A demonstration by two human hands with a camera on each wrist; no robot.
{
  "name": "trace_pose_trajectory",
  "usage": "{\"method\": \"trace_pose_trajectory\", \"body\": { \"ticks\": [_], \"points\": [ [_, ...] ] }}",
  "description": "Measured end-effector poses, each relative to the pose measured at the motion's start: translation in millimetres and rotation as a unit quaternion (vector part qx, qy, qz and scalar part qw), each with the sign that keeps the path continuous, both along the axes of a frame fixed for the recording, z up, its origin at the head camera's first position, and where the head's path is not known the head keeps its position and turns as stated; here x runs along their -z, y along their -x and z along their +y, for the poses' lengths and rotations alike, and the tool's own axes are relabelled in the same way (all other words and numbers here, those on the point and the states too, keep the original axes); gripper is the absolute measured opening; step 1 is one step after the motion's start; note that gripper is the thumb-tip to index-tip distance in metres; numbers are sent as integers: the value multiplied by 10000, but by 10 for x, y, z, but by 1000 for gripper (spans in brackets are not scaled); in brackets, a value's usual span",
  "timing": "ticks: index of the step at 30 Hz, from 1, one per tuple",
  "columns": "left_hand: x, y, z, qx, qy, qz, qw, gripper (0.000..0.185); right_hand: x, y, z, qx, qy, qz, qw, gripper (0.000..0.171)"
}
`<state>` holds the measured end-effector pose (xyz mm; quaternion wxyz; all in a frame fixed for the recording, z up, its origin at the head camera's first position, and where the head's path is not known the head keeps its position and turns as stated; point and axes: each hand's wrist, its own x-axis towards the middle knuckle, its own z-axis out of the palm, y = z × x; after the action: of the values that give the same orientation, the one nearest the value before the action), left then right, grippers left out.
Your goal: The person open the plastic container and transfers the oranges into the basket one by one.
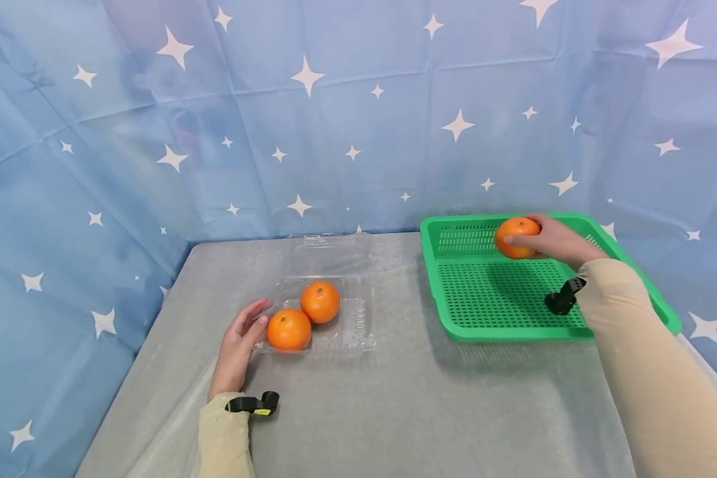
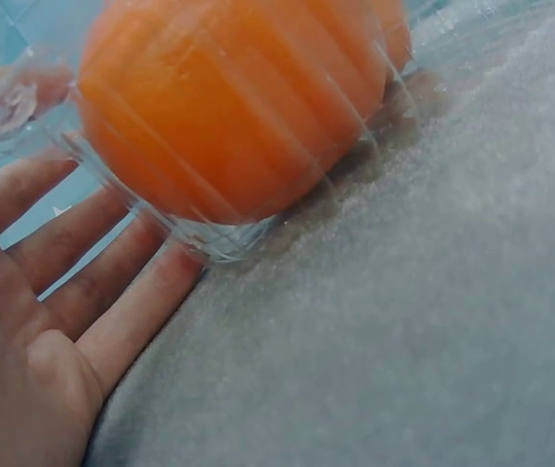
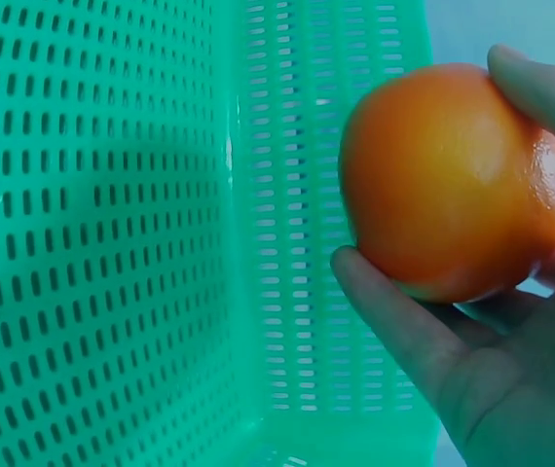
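We find no readable text, label, brand, number or sign in any view. The backdrop carries only white stars, no letters. The wrist strap on the left arm shows a small yellow patch, too small for us to read. The oranges, the clear tray and the green basket carry no print that we can see.

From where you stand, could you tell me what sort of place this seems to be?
Probably a staged recording booth rather than a kitchen: a blue star-print backdrop encloses a grey-covered table, holding only a clear plastic tray of oranges and a green basket.
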<state>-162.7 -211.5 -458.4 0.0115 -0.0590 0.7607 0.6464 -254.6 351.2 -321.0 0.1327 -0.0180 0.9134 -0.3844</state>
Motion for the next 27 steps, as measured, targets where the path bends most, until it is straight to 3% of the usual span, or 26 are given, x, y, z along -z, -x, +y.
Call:
{"method": "trace_pose_trajectory", "body": {
  "ticks": [18, 27],
  "points": [
    [6, -1, -1, -92, 10, -77, 9999, 46, 144, -2, 235, 323, 57, -284, 9991, 91],
    [-4, 9, 14, -96, 49, -168, 9998, 48, 254, -27, 312, 421, 228, -313, 9984, 87]
  ]
}}
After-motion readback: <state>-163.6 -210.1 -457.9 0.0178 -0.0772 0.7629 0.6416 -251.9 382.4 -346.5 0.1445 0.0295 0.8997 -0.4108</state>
